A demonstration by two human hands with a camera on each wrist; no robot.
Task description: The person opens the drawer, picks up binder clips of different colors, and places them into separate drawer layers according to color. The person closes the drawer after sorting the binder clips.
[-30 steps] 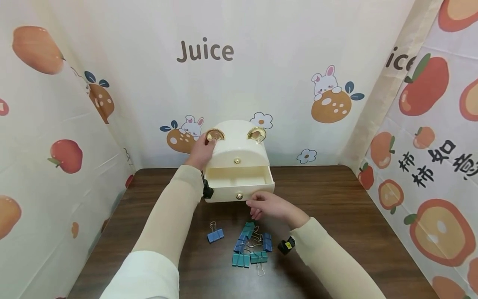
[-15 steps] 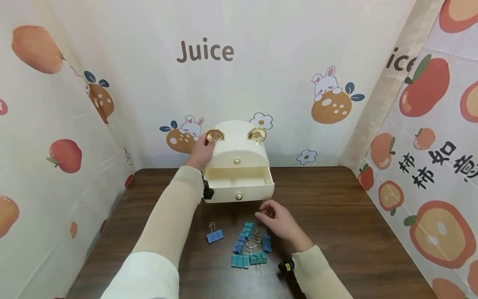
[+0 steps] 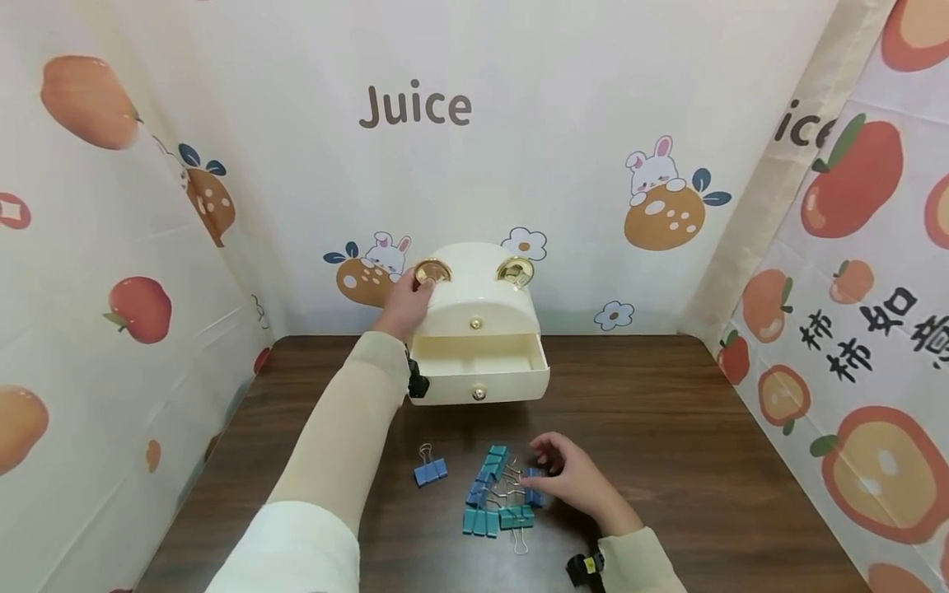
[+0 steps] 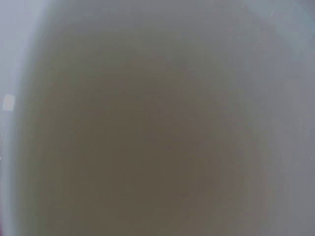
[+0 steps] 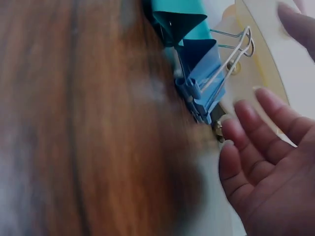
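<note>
A cream storage box with gold ring-shaped ornaments stands at the back, its lower drawer pulled out and bare inside. My left hand holds the box's left side, thumb by the left gold ornament; the left wrist view is a pale blur. Over the right edge of a cluster of binder clips hovers my right hand, fingers loosely bent and nothing between them. In the right wrist view those fingers are spread beside a blue binder clip and a teal binder clip. Another blue binder clip lies apart on the left.
The dark wooden table reaches back to a printed curtain, with more curtain along both sides. Teal clips lie at the near side of the cluster, wire handles jutting out.
My right hand has left the drawer front and come down toward me to the binder clips. The left hand stays on the box, and the drawer remains pulled out.
</note>
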